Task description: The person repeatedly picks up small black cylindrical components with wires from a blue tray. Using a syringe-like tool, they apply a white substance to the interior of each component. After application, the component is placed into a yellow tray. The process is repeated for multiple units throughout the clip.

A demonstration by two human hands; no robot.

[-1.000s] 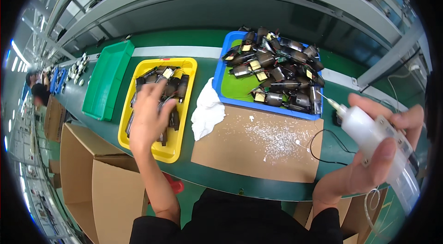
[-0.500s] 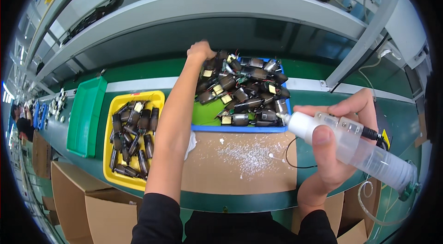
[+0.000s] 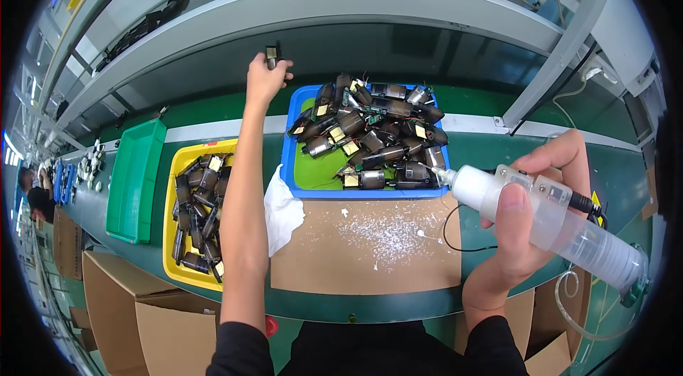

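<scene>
In the left hand, with the grip narrow between thumb and fingers, one small dark part with a pale yellow top, up beyond the far left corner of the blue tray, before the dark back panel. In the right hand, with the grip around the body, a translucent dispenser, nozzle pointed at the near right corner of the blue tray; touching or not, impossible to tell. For good handling, hold the part lightly by its dark sides, and avoid pressing on the yellow top. Support the dispenser steadily, with its tip away from the piled parts, to not poke them. About edges: mind the shelf beam above the left hand, and the rim of the yellow tray, partly hidden by the left forearm. Between the two trays, only a narrow passage, with a white cloth in it. More room over the cardboard sheet on the counter, though scattered with white crumbs. Near the right wrist, be careful to not hook the thin black cable.
</scene>
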